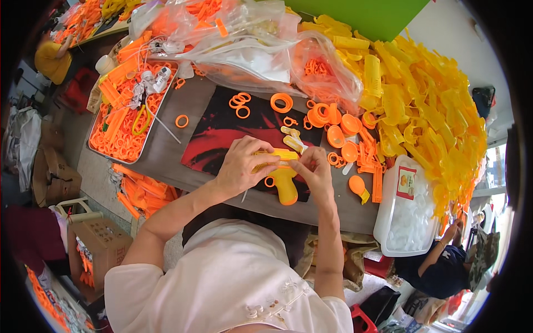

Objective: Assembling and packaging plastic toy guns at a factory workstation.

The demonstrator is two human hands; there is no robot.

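Note:
A pistol-shaped yellow plastic toy [286, 187] with an orange strip along its top is held over the dark red-and-black mat [214, 133]. My left hand [244, 164] pinches its left end between thumb and fingers. At the other end, my right hand [315, 171] has thumb and fingertips closed on it, partly covering it. Just beyond my fingers are small clear and yellowish plastic pieces [292, 137]. A small orange ring [270, 181] lies beside the toy's grip. Farther off on the mat are several loose orange rings [281, 102].
Orange round caps and parts [350, 151] spread to the right, before a tall heap of yellow parts [427, 111]. A white tub [383, 225] holds clear pieces. At left stands a metal tray [135, 161] of orange parts; plastic bags [244, 61] line the back. Other people sit nearby.

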